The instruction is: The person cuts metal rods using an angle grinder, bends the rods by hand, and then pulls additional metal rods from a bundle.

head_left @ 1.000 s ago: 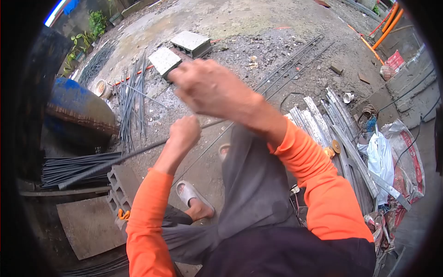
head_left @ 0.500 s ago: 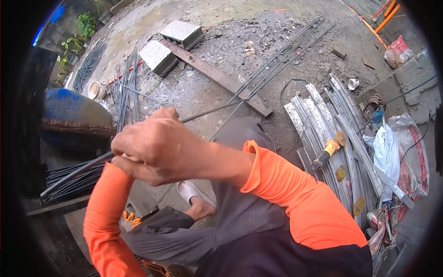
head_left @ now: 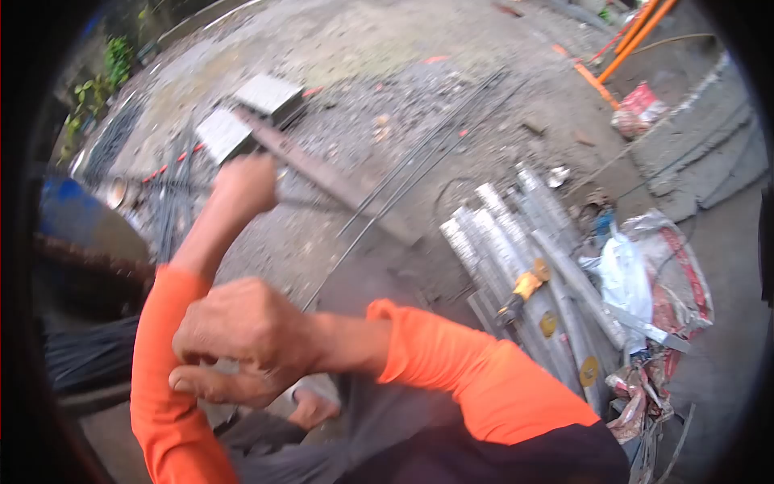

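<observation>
My left hand [head_left: 247, 184] is closed around a thin steel bar. A blurred stretch of the bar [head_left: 305, 201] shows just right of the fist, over the ground. Nearer to me, my right hand [head_left: 242, 335] hovers in front of my left forearm. Its fingers are loosely curled, with a gap between them and the thumb, and nothing shows in it. Both arms wear orange sleeves. Long steel bars [head_left: 427, 159] lie beyond, across a wooden plank [head_left: 322, 172].
Two concrete blocks [head_left: 224, 135] lie near the plank's far end. On the right are metal strips [head_left: 492, 242], a yellow angle grinder [head_left: 526, 286], cutting discs [head_left: 589, 371] and a white plastic bag [head_left: 626, 274]. A rusty blue drum [head_left: 89, 218] stands at left, above dark rods [head_left: 89, 355].
My hands were together on the bar; now they are apart. My left hand has moved up and away, while my right hand has come off the bar and lower. The view has shifted.
</observation>
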`<state>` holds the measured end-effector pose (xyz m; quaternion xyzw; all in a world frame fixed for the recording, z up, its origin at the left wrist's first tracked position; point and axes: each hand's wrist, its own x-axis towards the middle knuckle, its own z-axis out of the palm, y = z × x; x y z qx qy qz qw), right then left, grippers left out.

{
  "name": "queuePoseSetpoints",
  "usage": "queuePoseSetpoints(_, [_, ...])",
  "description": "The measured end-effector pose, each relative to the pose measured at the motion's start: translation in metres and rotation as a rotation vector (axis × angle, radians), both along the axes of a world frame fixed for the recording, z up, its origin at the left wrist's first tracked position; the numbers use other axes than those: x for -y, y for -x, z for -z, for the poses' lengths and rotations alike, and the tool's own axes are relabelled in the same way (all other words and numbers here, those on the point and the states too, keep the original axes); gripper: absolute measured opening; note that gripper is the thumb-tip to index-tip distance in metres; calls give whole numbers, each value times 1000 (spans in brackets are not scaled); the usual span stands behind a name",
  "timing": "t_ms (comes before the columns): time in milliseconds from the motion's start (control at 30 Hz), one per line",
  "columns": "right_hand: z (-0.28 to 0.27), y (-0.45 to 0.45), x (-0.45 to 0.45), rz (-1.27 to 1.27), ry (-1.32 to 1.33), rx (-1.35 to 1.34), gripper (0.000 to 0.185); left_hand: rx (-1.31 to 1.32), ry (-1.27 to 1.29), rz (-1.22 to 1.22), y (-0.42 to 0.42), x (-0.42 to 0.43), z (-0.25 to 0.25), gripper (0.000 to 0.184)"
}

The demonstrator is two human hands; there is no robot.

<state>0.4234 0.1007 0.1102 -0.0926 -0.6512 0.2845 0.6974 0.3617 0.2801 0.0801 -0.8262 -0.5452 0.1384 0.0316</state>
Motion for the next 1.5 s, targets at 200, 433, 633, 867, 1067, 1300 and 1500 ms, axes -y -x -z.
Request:
queuePoseSetpoints(200, [4,-6,-3,-11,30,100,26,206,95,-300,150,90,116,39])
queuePoseSetpoints(433, [7,20,3,-66,42,229,30,491,144,-548,242,174,207,39])
queuePoseSetpoints(633, [11,24,10,-84,45,291,31,460,33,-480,220,181,141,38])
queuePoseSetpoints(867, [10,15,4,14,-35,226,29,241,-60,-219,139,122,34,38])
queuePoseSetpoints(1067, [8,7,4,-61,46,187,29,0,33,-127,80,55,-23,35])
queuePoseSetpoints(1300, [5,2,2,-165,113,184,31,-122,-17,47,-4,8,-49,30])
queuePoseSetpoints(1500, [13,-2,-3,-73,59,171,31,15,-59,-142,55,37,-10,35])
